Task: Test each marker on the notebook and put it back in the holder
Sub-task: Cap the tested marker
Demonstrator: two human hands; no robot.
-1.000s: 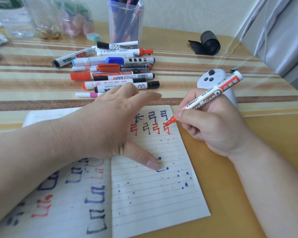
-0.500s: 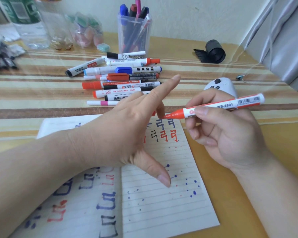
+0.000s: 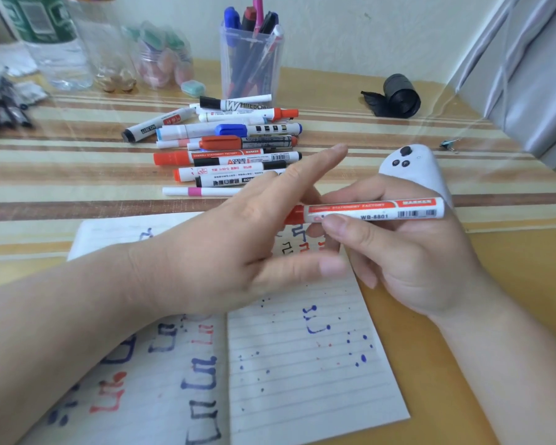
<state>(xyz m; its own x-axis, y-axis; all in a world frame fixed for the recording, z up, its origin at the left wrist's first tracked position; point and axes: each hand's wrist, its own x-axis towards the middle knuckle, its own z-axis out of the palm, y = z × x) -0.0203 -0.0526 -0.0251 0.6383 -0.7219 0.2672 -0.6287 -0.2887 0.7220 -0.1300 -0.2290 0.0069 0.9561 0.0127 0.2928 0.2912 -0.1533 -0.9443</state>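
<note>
One marker (image 3: 376, 209) in use. Found it pinched level between thumb and fingers of right hand (image 3: 408, 252), above far edge of open notebook (image 3: 302, 380), red end meeting left hand (image 3: 225, 248). Recorded left hand spread wide, fingers straight; could not tell whether touching marker. Noted loose pens (image 3: 228, 149) on table (image 3: 463, 348) behind notebook, others upright in holder (image 3: 251, 62).

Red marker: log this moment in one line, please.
right hand: grips red marker, level above notebook | left hand: at its tip end, grasp hidden | holder: marker not yet returned
</note>
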